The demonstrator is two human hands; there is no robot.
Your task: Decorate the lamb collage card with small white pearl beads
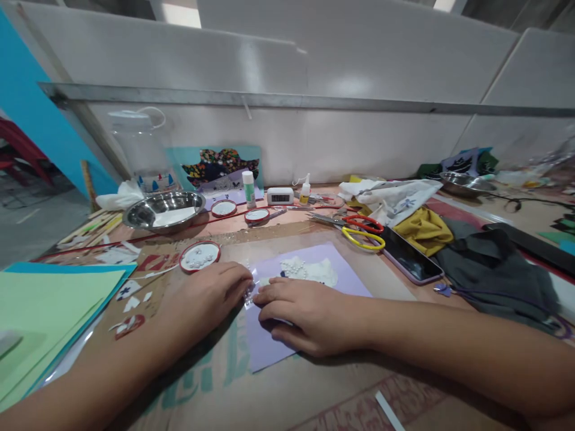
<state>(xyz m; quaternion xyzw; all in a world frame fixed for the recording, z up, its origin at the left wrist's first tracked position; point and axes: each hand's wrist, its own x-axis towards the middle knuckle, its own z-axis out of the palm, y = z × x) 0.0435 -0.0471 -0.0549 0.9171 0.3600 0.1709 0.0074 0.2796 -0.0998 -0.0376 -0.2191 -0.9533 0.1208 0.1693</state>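
A small clear plastic packet of white beads lies at the left edge of a lilac sheet of paper. My left hand pinches its left side, fingers pressed together. From the right, my right hand rests over the sheet with fingers curled and fingertips on the packet's other side. Beyond my right hand, a cream fabric cut-out edged with pearl beads lies on the sheet, partly covered by that hand. A red-rimmed lid holding white bits sits just past my left hand.
Scissors and a phone lie to the right beside crumpled cloth. At the back stand a steel bowl, a glue stick, a digital clock and a glue bottle. Green paper sheets are at left.
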